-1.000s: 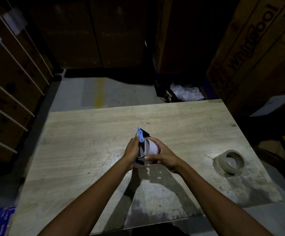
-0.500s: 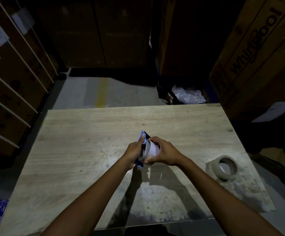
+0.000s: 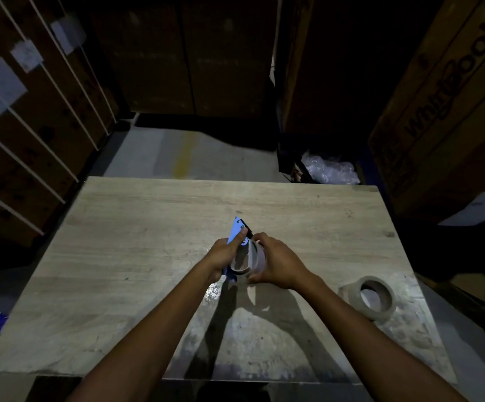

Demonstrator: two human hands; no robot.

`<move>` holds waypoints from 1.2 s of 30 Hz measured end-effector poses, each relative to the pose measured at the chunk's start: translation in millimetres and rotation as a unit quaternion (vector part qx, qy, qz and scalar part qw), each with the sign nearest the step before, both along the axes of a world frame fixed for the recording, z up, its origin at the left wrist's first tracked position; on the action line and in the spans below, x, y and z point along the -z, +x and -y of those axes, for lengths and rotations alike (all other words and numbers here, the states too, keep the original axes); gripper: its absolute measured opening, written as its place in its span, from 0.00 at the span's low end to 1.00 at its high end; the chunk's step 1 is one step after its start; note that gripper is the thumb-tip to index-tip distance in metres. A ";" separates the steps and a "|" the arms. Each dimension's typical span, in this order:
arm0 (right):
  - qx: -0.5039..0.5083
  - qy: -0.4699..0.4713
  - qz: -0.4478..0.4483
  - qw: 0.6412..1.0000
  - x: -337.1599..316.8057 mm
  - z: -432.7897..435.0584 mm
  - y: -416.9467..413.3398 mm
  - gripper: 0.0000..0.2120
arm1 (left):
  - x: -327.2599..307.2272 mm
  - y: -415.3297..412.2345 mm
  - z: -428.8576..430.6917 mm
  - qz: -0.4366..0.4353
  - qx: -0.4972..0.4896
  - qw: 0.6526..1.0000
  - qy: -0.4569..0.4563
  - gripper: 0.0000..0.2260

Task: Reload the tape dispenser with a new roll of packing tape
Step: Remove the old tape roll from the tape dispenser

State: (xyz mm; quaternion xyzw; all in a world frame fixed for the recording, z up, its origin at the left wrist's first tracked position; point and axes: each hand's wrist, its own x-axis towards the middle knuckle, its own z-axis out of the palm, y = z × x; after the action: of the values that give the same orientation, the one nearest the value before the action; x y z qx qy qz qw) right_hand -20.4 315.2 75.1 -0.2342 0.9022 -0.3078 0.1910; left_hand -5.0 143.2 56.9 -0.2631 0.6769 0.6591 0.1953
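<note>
Above the middle of the wooden table (image 3: 136, 233), my left hand (image 3: 225, 255) grips a blue tape dispenser (image 3: 238, 232), its blue plate sticking up past my thumb. My right hand (image 3: 276, 264) is wrapped around a pale ring-shaped roll or core (image 3: 248, 259) that sits at the dispenser's side; I cannot tell whether it is seated on the hub. A second roll of tan packing tape (image 3: 373, 297) lies flat on the table to the right, apart from both hands.
Tall cardboard boxes (image 3: 444, 91) stand to the right and behind the table. Strapped cartons (image 3: 26, 134) line the left. Crumpled clear plastic (image 3: 330, 169) lies on the floor past the table's far right corner. The light is dim.
The pale ring has tilted so its open inside now faces me. My right hand has shifted around it, fingers reaching toward the dispenser's top. The view has tipped slightly.
</note>
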 end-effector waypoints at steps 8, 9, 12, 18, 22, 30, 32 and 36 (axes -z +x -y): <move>-0.037 -0.040 0.123 0.991 -25.8 -24.8 -32.0 0.41 | -10.9 2.9 -12.9 -0.002 0.024 0.999 0.042 0.31; -0.050 -0.053 0.148 0.986 -28.4 -28.4 -36.9 0.39 | -12.3 2.8 -14.8 -0.009 0.027 0.998 0.054 0.31; -0.072 -0.083 0.234 0.966 -39.0 -37.3 -47.6 0.30 | -13.3 2.6 -19.1 -0.033 0.034 0.995 0.089 0.34; 0.006 -0.207 0.343 0.916 -39.1 -43.8 -52.6 0.24 | -11.5 -3.5 -24.4 -0.040 -0.048 0.973 0.222 0.39; 0.077 -0.251 0.227 0.938 -20.3 -27.6 -28.5 0.31 | -9.7 -11.3 -28.9 -0.016 -0.152 0.966 0.208 0.32; 0.021 -0.127 -0.114 0.985 -19.5 -1.0 -14.0 0.32 | -6.7 -9.0 -26.6 0.029 -0.196 0.964 0.179 0.29; -0.004 -0.116 -0.105 0.988 -28.3 2.2 -22.6 0.31 | -7.0 -5.8 -20.9 0.017 -0.194 0.962 0.190 0.29; -0.024 -0.149 0.065 0.986 -50.3 4.3 -48.4 0.24 | -6.7 1.1 -3.1 -0.021 -0.143 0.963 0.227 0.30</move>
State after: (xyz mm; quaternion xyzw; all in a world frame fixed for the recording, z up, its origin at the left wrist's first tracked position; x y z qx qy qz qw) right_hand -68.8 310.9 125.4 -0.2614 0.8259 -0.4489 0.2192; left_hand -3.9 146.3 63.7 -0.2922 0.4688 0.8218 0.1393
